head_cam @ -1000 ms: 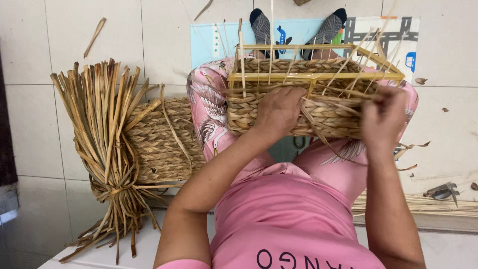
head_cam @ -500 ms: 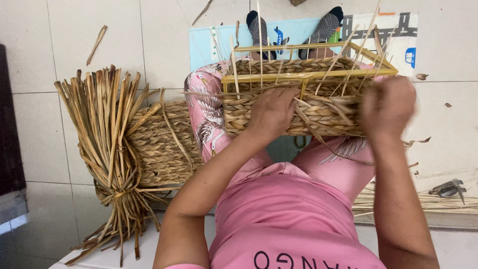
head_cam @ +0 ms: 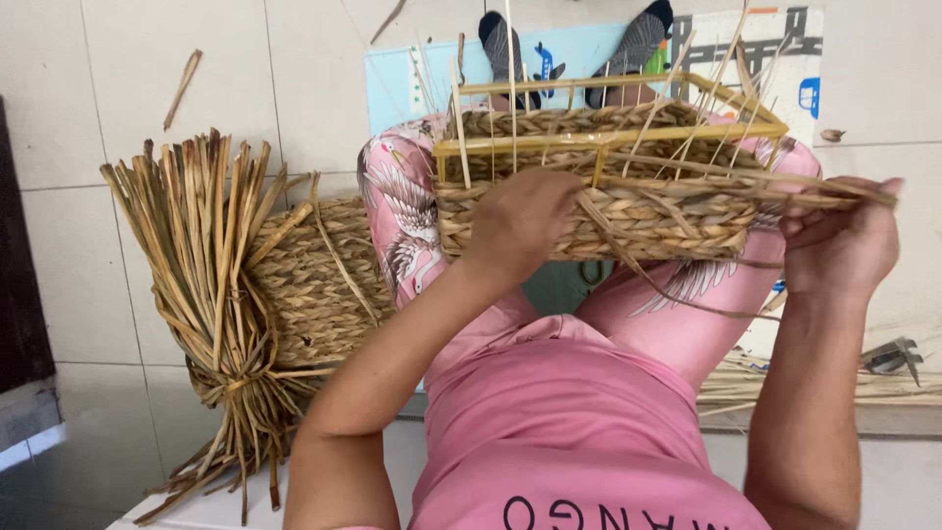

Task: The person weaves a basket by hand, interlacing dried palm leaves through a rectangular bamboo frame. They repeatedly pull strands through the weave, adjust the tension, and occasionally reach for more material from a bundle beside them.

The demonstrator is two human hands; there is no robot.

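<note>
The left hand (head_cam: 525, 211) presses flat against the front wall of the woven basket (head_cam: 638, 211), fingers curled on the braid. The right hand (head_cam: 839, 245) pinches a straw strand (head_cam: 746, 186) drawn across the basket's right end. The basket rests on the raised knees. A tied straw bundle (head_cam: 211, 294) lies on the floor, left.

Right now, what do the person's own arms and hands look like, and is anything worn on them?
Both arms are bare from the upper arm down; no sleeves reach them. The left hand and right hand show no gloves, rings, watch or bracelets. The pink top carries dark lettering at its lower edge.
</note>
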